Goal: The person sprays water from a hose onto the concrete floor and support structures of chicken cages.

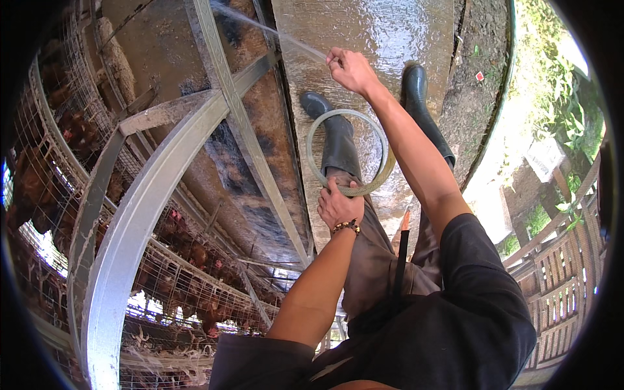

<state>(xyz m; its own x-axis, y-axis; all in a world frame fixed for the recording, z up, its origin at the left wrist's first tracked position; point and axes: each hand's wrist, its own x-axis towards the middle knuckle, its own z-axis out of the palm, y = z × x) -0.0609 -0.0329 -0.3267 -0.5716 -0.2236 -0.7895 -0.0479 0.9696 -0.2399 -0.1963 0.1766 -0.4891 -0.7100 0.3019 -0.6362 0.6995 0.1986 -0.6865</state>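
My left hand (pixel 340 204) is closed around the lower side of a looped, braided clear hose (pixel 312 141), just above my thigh. Farther forward, my right hand (pixel 352 69) grips what appears to be the hose's end, mostly hidden by the fingers. From it a jet of water (pixel 297 45) sprays towards the upper left, past a metal post. The hose loop hangs over my left rubber boot (pixel 340 141); how it runs up to the right hand is hidden behind the forearm.
Wire cages (pixel 170 273) with brown hens line the left side. A metal frame (pixel 222 97) crosses in front of them. Wet concrete (pixel 360 29) lies underfoot, with a dirty, wet trough-like floor to its left. Soil, plants and a slatted wooden fence (pixel 560 292) are at right.
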